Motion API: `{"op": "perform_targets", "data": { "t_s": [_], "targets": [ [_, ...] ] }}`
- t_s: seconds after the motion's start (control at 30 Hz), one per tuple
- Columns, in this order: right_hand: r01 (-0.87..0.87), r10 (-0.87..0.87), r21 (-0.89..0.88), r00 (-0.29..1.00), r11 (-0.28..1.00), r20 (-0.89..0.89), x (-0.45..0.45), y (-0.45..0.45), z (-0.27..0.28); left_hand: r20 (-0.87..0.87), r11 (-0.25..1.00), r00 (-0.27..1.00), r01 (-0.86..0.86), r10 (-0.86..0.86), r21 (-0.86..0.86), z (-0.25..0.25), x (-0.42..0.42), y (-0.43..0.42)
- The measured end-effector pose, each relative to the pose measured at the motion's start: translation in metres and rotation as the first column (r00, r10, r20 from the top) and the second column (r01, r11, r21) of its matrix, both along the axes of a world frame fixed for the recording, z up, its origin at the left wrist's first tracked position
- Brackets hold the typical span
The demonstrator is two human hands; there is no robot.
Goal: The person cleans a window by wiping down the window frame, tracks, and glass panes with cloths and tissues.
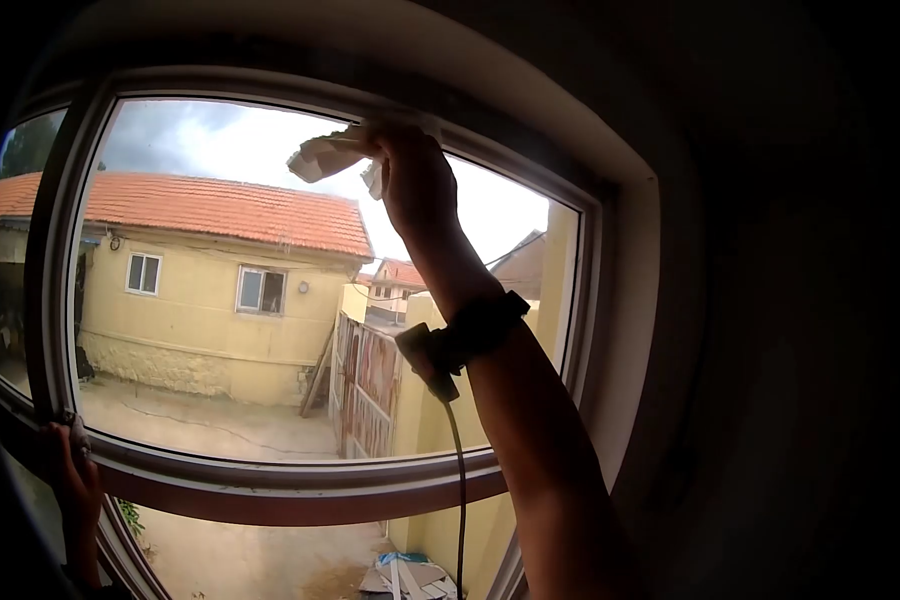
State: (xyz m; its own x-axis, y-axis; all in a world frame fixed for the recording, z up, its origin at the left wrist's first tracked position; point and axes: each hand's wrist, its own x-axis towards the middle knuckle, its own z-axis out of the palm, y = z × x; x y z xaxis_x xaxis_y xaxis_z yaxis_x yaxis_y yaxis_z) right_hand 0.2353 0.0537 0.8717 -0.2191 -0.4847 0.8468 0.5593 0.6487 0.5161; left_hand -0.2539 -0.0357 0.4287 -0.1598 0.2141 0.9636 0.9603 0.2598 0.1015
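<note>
Right grip point(417, 172) at windowpane point(300, 290) (dark room point(790, 300))

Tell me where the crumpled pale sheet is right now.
In the head view, the crumpled pale sheet is above centre, in the right hand, by the window's top frame.

Room side is dark, near wall point(720, 320) at right close to black. Light is daylight from outside, sky point(195, 135) cloudy but bright. Far side: yellow building point(190, 315), orange tile roof point(220, 210), two small windows point(262, 290). Pale yard floor point(210, 415) in front; rusty gate point(368, 375) to its right, then yellow boundary wall point(425, 420).
</note>
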Motion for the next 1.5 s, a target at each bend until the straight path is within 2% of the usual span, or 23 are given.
{"op": "perform_targets", "data": {
  "t_s": [0.13, 0.17, 0.27, 0.3, 0.33, 0.37, 0.4, 0.43, 0.53, 0.67, 0.8, 0.83, 0.87, 0.9, 0.93, 1.0, 1.07, 1.13, 1.2, 1.3, 1.33, 1.43, 1.5],
  "targets": [
    [0.448, -0.428, -0.021, 0.839, 0.894, -0.337, 0.135, 0.010, -0.017, -0.034, 1.000, 0.999, -0.009, 0.010, 0.015, 0.003, 0.003, -0.003],
    [0.548, -0.572, -0.184, 0.721, 0.816, -0.390, 0.170, 0.017, -0.017, -0.029, 1.000, 0.999, -0.019, 0.019, -0.007, 0.005, 0.004, -0.005],
    [0.402, -0.575, -0.426, 0.682, 0.811, -0.452, 0.179, 0.013, -0.013, -0.045, 1.000, 0.999, 0.005, -0.005, -0.008, 0.007, 0.008, -0.009],
    [0.279, -0.552, -0.543, 0.707, 0.792, -0.442, 0.155, 0.004, -0.008, -0.042, 1.000, 0.999, 0.008, -0.008, -0.009, 0.007, 0.008, -0.006],
    [0.252, -0.370, -0.296, 0.802, 0.921, -0.469, 0.119, 0.000, -0.013, -0.095, 1.000, 0.995, -0.020, 0.021, 0.017, 0.006, 0.004, -0.004],
    [0.354, -0.440, -0.270, 0.796, 0.895, -0.417, 0.084, -0.005, -0.015, -0.143, 0.998, 0.988, -0.049, 0.055, 0.049, 0.004, 0.002, -0.002],
    [0.328, -0.297, 0.051, 0.902, 0.943, -0.314, 0.048, -0.012, -0.019, -0.142, 0.998, 0.988, -0.049, 0.056, 0.047, 0.002, 0.000, -0.002],
    [0.195, -0.135, 0.193, 0.949, 0.962, -0.286, 0.016, -0.003, -0.018, -0.131, 0.998, 0.990, -0.041, 0.047, 0.050, 0.000, -0.004, 0.000],
    [0.084, -0.082, 0.041, 0.996, 0.996, -0.038, -0.048, -0.006, -0.018, -0.101, 0.998, 0.995, -0.017, 0.023, 0.057, -0.004, -0.011, 0.000],
    [0.013, -0.008, -0.140, 0.999, 0.990, 0.035, 0.016, -0.017, -0.013, -0.137, 0.994, 0.987, -0.075, 0.086, 0.082, -0.001, -0.016, 0.001],
    [-0.182, 0.065, -0.324, 0.938, 0.928, -0.340, 0.165, 0.015, -0.027, -0.153, 0.993, 0.985, -0.071, 0.085, 0.094, -0.005, -0.020, 0.009],
    [0.279, -0.307, -0.128, 0.864, 0.952, -0.399, 0.210, 0.036, -0.027, -0.156, 0.995, 0.986, -0.050, 0.063, 0.085, -0.002, -0.016, 0.003],
    [0.335, -0.381, -0.184, 0.842, 0.924, -0.383, 0.238, 0.043, -0.029, -0.158, 0.997, 0.987, -0.028, 0.040, 0.076, 0.000, -0.011, -0.003],
    [0.591, -0.535, -0.015, 0.720, 0.807, -0.442, 0.245, 0.053, -0.028, -0.110, 0.998, 0.994, 0.019, -0.013, 0.060, 0.003, -0.001, -0.008],
    [0.581, -0.530, -0.011, 0.733, 0.814, -0.427, 0.234, 0.054, -0.025, -0.060, 0.996, 0.996, 0.071, -0.069, 0.046, 0.005, 0.006, -0.010],
    [0.503, -0.575, -0.280, 0.684, 0.817, -0.449, 0.205, 0.039, -0.018, -0.048, 0.995, 0.996, 0.081, -0.078, 0.061, 0.008, 0.015, -0.011],
    [0.465, -0.455, -0.013, 0.860, 0.885, -0.233, 0.140, 0.011, -0.014, -0.067, 0.997, 0.996, 0.062, -0.059, 0.046, 0.013, 0.025, -0.015],
    [0.301, -0.294, 0.080, 0.952, 0.950, -0.085, 0.061, -0.015, -0.019, -0.042, 0.995, 0.996, 0.081, -0.079, 0.056, 0.019, 0.034, -0.016],
    [0.181, -0.180, 0.002, 0.976, 0.983, 0.124, 0.000, -0.036, -0.027, -0.051, 0.989, 0.992, 0.115, -0.111, 0.089, 0.032, 0.051, -0.024],
    [0.116, 0.001, -0.364, 0.952, 0.924, 0.306, -0.063, -0.052, -0.094, -0.033, 0.977, 0.987, 0.162, -0.159, 0.141, 0.055, 0.077, -0.034],
    [0.183, -0.057, -0.254, 0.899, 0.950, 0.434, -0.070, -0.062, -0.126, -0.007, 0.969, 0.979, 0.202, -0.203, 0.143, 0.060, 0.083, -0.037],
    [0.148, 0.160, -0.339, 0.664, 0.929, 0.730, -0.060, -0.058, -0.201, -0.039, 0.955, 0.972, 0.234, -0.230, 0.183, 0.078, 0.099, -0.044],
    [0.170, 0.077, -0.245, 0.654, 0.954, 0.753, -0.042, -0.056, -0.180, -0.105, 0.941, 0.967, 0.250, -0.232, 0.226, 0.087, 0.105, -0.046]
  ]
}}
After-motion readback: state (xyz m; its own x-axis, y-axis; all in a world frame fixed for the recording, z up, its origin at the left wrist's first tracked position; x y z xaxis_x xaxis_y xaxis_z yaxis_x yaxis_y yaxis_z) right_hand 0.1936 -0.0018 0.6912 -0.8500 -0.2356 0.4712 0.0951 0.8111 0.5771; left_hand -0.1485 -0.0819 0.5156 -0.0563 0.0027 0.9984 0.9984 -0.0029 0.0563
